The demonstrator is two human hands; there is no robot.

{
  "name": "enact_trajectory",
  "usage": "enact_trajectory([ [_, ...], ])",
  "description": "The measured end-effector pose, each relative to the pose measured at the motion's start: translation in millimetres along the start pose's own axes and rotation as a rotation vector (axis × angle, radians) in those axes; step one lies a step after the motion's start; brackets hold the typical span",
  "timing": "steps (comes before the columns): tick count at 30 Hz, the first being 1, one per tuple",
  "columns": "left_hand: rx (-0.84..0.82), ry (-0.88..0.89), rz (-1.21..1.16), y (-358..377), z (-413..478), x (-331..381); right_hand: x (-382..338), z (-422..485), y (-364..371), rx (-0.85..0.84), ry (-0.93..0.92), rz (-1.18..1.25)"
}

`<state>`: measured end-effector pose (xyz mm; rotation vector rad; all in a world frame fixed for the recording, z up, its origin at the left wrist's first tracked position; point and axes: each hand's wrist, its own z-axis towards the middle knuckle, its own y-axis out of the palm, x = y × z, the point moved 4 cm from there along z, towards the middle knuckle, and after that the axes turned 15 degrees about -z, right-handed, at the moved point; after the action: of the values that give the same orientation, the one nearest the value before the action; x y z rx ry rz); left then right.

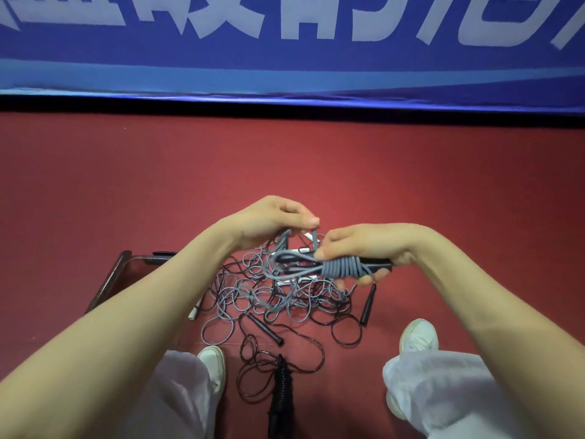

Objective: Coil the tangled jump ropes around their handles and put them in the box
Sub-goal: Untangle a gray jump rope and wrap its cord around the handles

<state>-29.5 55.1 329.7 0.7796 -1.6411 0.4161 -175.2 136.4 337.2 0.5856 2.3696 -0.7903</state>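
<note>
Two hands were up over the red floor (316, 169), both busy w/ one grey rope (343, 267). The right hand (364, 245) had its fingers curled round a pair of black handles (376, 264) held roughly level, w/ the grey rope wound in tight turns round them. The left hand (272, 220), a bit higher & to the left, pinched a loop of the same rope betw. thumb & fingers; strands hung from it toward the tangle (278, 299) on the floor below. That tangle was grey & thin black cords mixed, w/ a loose black handle (368, 304) at its right edge, a second black handle (262, 327) near its front & a white handle (193, 313) at its left. The box (109, 280), clear w/ a dark rim, sat on the floor left of the tangle, mostly hidden by the left forearm; contents couldn't be made out. Betw. the white shoes (213, 359) lay a black rope bundle (281, 384) already wound on its handles. A blue banner (285, 58) w/ white lettering ran along the back.
</note>
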Motion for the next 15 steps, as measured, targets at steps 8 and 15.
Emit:
enact_trajectory([
  [8,0.067,0.047,0.128,19.9,-3.8,15.4,7.4,-12.9,-46.2,0.924,0.145,-0.695],
  [15,-0.03,-0.129,-0.213,20.4,-11.6,5.4,3.1,-23.1,-52.0,1.175,-0.257,-0.116],
])
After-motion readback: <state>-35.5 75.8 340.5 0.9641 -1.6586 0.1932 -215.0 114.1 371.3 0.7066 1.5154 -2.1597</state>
